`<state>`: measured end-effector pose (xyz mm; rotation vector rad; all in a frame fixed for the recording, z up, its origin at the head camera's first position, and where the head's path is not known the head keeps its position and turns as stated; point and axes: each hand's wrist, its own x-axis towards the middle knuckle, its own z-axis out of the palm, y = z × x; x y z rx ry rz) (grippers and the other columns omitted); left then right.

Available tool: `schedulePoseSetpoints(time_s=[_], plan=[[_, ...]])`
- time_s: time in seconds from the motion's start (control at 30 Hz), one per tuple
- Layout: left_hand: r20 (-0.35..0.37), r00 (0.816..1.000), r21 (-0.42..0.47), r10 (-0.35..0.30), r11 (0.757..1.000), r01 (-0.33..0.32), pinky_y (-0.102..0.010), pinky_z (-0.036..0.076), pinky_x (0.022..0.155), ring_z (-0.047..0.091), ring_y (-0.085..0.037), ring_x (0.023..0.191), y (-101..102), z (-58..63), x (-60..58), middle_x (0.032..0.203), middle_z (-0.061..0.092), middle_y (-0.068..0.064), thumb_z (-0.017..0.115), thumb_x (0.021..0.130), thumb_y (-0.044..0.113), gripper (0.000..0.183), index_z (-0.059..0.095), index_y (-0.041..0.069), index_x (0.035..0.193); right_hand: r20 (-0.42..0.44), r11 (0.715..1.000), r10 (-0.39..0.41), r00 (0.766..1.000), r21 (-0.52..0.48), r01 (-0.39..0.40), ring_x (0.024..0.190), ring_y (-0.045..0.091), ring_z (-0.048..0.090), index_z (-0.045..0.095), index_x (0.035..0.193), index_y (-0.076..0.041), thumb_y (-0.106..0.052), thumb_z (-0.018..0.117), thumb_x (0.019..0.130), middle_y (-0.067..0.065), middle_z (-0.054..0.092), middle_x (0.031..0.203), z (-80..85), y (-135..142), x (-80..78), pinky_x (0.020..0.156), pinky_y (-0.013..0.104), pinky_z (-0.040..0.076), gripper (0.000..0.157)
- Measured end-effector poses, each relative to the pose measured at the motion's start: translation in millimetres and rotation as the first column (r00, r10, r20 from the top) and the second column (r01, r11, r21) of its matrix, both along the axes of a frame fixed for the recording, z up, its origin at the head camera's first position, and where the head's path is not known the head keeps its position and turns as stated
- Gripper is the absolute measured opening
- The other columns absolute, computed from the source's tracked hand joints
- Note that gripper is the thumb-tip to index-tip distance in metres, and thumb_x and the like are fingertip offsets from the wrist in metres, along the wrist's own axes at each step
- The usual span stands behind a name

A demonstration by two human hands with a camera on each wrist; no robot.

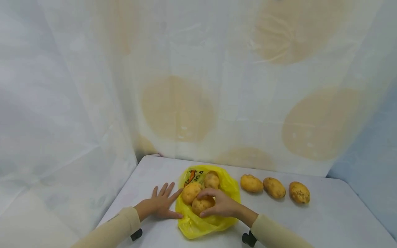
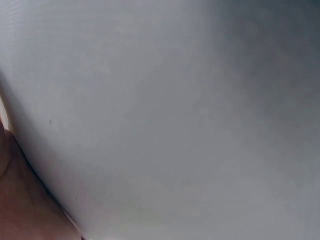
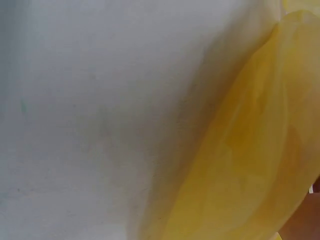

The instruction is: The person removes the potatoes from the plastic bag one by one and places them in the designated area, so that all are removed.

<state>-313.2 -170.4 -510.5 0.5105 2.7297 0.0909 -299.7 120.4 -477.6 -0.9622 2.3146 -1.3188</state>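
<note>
A yellow plastic bag (image 1: 193, 229) with dark and orange print lies on the table, and three potatoes show on it. My right hand (image 1: 223, 204) reaches over the bag and holds the nearest potato (image 1: 201, 206) between thumb and fingers. Just behind it are a second potato (image 1: 190, 192) and a third potato (image 1: 212, 180) farther back. My left hand (image 1: 162, 204) lies spread on the table at the bag's left side, its thumb and index fingertips at the bag's edge. In the right wrist view the bag's side (image 3: 240, 165) bulges beside the hand.
Right of the bag, three more potatoes lie in a row: one near the bag (image 1: 251, 183), a middle potato (image 1: 274, 187) and an end potato (image 1: 299, 192). The white table (image 1: 328, 220) meets a spotted curtain (image 1: 235, 137) at the back, with white sheeting (image 1: 62, 120) at the left.
</note>
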Motion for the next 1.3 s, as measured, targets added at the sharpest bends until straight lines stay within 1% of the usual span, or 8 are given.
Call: schedulePoseSetpoints(time_s=[0.23,0.3,0.5,0.6,0.7,0.9,1.13,1.3], plan=[[-0.014,1.0,0.015,-0.01,1.0,0.01,-0.072,0.003,0.115,0.006,-0.043,0.152,-1,1.2,1.2,0.167,0.003,-0.015,0.046,0.073,0.091,0.108,0.018,0.032,0.159,-0.027,0.999,-0.012,1.0,0.04,0.013,0.121,0.017,0.052,0.066,0.12,-0.021,-0.029,0.084,0.079,-0.009,0.064,0.124,-2.1,-4,-0.2,0.107,0.047,0.039,0.045],[-0.013,1.0,0.014,-0.01,1.0,0.01,-0.072,0.003,0.115,0.006,-0.043,0.152,-1,0.3,1.3,0.167,0.003,-0.015,0.045,0.072,0.092,0.108,0.017,0.033,0.159,-0.03,0.998,-0.013,0.999,0.055,0.015,0.12,0.017,0.051,0.067,0.12,-0.021,-0.029,0.084,0.079,-0.009,0.064,0.125,-3.3,-5,-0.4,0.107,0.048,0.038,0.046],[-0.024,1.0,0.007,0.001,1.0,-0.001,-0.072,0.003,0.115,0.007,-0.043,0.152,-1,-0.6,-0.8,0.167,0.003,-0.014,0.045,0.072,0.092,0.108,0.017,0.034,0.159,-0.087,0.993,-0.01,0.996,0.113,0.02,0.122,0.016,0.049,0.066,0.126,-0.022,-0.034,0.084,0.079,-0.007,0.06,0.132,-6.3,-3,-4.7,0.106,0.05,0.039,0.051],[-0.015,1.0,0.005,0.002,1.0,-0.002,-0.072,0.002,0.115,0.006,-0.043,0.152,-1,-0.9,-1.0,0.167,0.003,-0.014,0.045,0.072,0.092,0.108,0.017,0.034,0.159,-0.065,0.994,-0.021,0.998,0.106,0.028,0.12,0.014,0.051,0.065,0.125,-0.022,-0.034,0.084,0.078,-0.006,0.061,0.129,-9.3,-1,-3.4,0.105,0.047,0.041,0.052],[0.0,1.0,-0.004,0.004,1.0,-0.004,-0.072,0.002,0.115,0.005,-0.043,0.152,0,-0.6,-0.5,0.168,0.002,-0.013,0.044,0.07,0.093,0.109,0.017,0.035,0.158,0.004,0.995,-0.03,1.0,0.092,0.03,0.115,0.013,0.054,0.063,0.122,-0.023,-0.034,0.086,0.077,-0.007,0.061,0.126,-12.3,1,-0.8,0.102,0.042,0.043,0.052],[-0.009,1.0,-0.011,-0.002,1.0,0.002,-0.071,0.002,0.115,0.005,-0.042,0.152,1,0.5,0.1,0.168,0.002,-0.013,0.044,0.071,0.093,0.108,0.016,0.035,0.158,0.091,0.996,-0.003,0.996,0.087,-0.005,0.111,0.014,0.056,0.06,0.123,-0.025,-0.032,0.085,0.078,-0.006,0.058,0.128,-14.3,3,-1.2,0.097,0.04,0.047,0.052],[-0.007,1.0,-0.011,0.002,1.0,-0.002,-0.071,0.002,0.115,0.006,-0.042,0.152,0,0.5,0.6,0.167,0.002,-0.013,0.044,0.071,0.093,0.108,0.016,0.036,0.158,0.086,0.995,0.024,0.996,0.098,-0.032,0.111,0.012,0.057,0.057,0.129,-0.023,-0.031,0.085,0.078,-0.006,0.058,0.129,-19.1,5,-1.7,0.095,0.033,0.048,0.059],[0.0,1.0,-0.012,0.013,1.0,-0.013,-0.072,0.001,0.115,0.005,-0.042,0.152,0,0.9,0.5,0.168,0.001,-0.013,0.045,0.071,0.093,0.108,0.017,0.036,0.158,0.097,0.994,0.022,0.995,0.104,-0.032,0.116,0.013,0.055,0.055,0.132,-0.023,-0.029,0.086,0.077,-0.005,0.056,0.132,-21.0,5,-0.3,0.097,0.034,0.048,0.063]])
